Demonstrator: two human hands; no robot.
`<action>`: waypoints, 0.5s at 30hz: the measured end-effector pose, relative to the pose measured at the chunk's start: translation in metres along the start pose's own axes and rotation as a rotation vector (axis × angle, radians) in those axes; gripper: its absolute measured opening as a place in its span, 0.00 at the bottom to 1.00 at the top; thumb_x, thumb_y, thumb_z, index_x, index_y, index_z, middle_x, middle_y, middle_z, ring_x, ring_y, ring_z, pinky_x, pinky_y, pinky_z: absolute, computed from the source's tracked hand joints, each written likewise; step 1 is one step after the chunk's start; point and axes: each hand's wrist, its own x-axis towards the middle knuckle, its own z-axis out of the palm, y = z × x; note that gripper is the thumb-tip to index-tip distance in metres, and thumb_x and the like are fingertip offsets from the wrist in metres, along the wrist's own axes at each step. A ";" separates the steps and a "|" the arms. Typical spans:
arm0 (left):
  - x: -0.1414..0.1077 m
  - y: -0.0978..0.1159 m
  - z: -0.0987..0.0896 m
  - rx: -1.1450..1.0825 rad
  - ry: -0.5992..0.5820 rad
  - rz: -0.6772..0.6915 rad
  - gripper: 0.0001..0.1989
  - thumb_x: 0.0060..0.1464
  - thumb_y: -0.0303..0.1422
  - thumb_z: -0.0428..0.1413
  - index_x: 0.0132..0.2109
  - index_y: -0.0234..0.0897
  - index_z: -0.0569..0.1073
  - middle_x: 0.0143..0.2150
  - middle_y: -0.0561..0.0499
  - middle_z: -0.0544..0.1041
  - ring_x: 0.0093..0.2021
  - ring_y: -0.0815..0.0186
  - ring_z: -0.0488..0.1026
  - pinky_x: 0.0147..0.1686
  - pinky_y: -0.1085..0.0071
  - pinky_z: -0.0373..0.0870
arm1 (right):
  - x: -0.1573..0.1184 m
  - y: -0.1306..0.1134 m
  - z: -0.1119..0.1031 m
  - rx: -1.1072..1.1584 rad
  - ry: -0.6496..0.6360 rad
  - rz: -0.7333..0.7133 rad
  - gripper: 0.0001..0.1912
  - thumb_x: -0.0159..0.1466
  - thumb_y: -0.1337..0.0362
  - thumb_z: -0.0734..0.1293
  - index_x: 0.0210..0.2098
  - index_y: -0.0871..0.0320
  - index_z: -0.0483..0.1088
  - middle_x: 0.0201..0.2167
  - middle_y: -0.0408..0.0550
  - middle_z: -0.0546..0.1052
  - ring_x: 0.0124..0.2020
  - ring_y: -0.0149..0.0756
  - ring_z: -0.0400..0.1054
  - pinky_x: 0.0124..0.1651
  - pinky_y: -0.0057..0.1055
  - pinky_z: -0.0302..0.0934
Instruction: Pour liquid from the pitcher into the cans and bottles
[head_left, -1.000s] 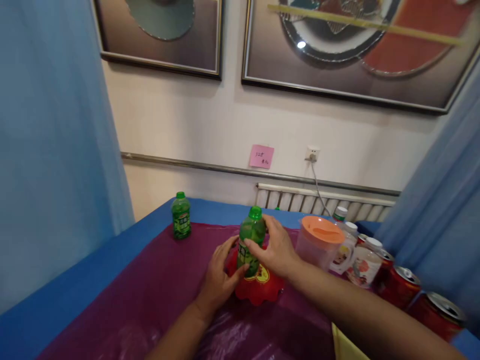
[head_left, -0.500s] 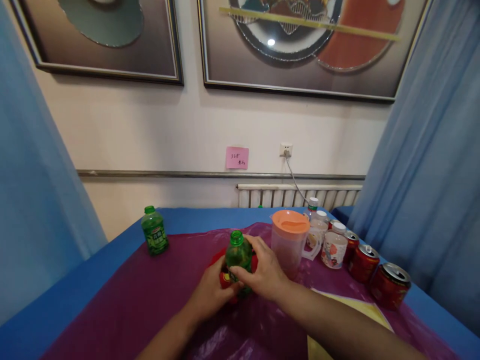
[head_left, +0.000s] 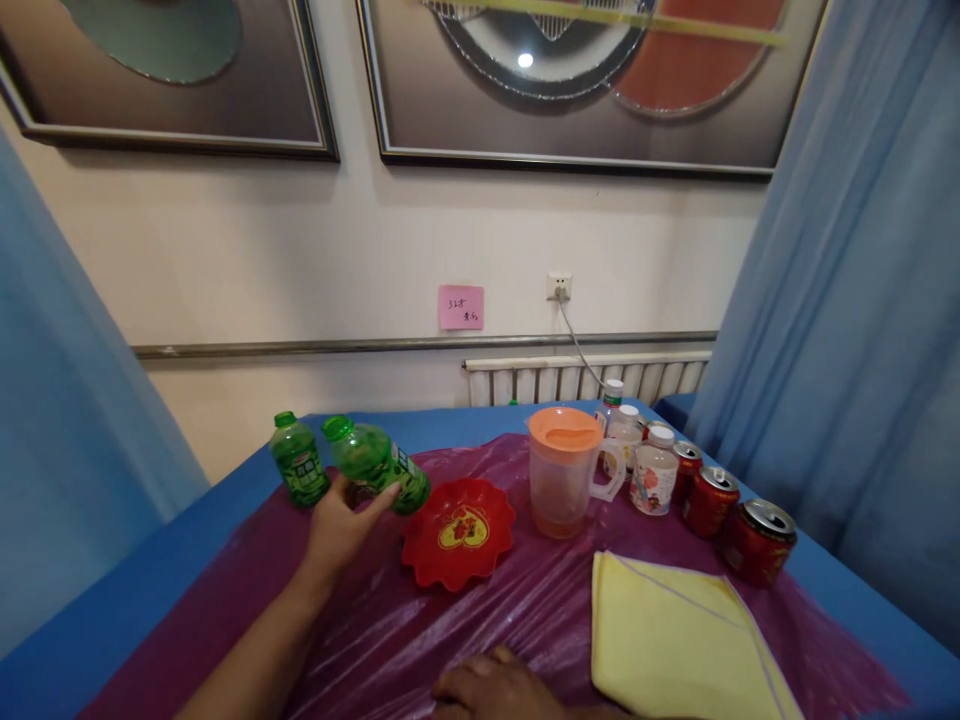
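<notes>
My left hand [head_left: 349, 520] grips a green bottle [head_left: 375, 462], tilted with its capped or open neck toward the upper left; which one I cannot tell. Another green bottle [head_left: 300, 465] stands upright just left of it. A red scalloped dish [head_left: 459, 533] lies on the purple plastic sheet [head_left: 390, 640], right of the held bottle. Low in the view, my right hand [head_left: 495, 685] rests on or just over the sheet, fingers partly cut off by the frame edge, nothing visible in it. The folded yellow cloth [head_left: 675, 635] lies to its right.
A clear pitcher [head_left: 562, 485] with an orange lid stands right of the dish. Behind it on the right are white-capped bottles [head_left: 654, 478] and several red cans [head_left: 761, 545] in a row. Blue curtains [head_left: 847, 330] hang at both sides.
The green bottle has moved left from over the dish and tipped over in my left hand. My right hand has let go of it and come down toward me. The dish is now uncovered.
</notes>
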 end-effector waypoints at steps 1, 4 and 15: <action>0.002 0.003 -0.001 -0.004 0.013 -0.029 0.30 0.41 0.51 0.66 0.46 0.35 0.74 0.45 0.42 0.83 0.44 0.49 0.82 0.48 0.54 0.79 | 0.000 0.002 -0.001 -0.042 0.006 -0.083 0.11 0.65 0.53 0.70 0.43 0.50 0.77 0.43 0.42 0.82 0.40 0.40 0.76 0.45 0.36 0.70; 0.008 0.011 -0.008 -0.024 0.033 -0.113 0.28 0.37 0.49 0.67 0.43 0.37 0.74 0.42 0.44 0.84 0.44 0.48 0.82 0.48 0.55 0.80 | -0.002 0.005 -0.008 -0.170 0.043 -0.245 0.12 0.67 0.51 0.68 0.43 0.50 0.76 0.45 0.41 0.81 0.39 0.36 0.76 0.41 0.33 0.69; 0.014 0.016 -0.027 0.201 0.046 -0.061 0.31 0.40 0.53 0.64 0.47 0.37 0.75 0.45 0.43 0.83 0.47 0.47 0.80 0.48 0.55 0.77 | -0.009 -0.007 -0.010 -0.171 0.141 -0.188 0.13 0.69 0.47 0.62 0.45 0.42 0.73 0.46 0.38 0.81 0.38 0.41 0.76 0.37 0.38 0.71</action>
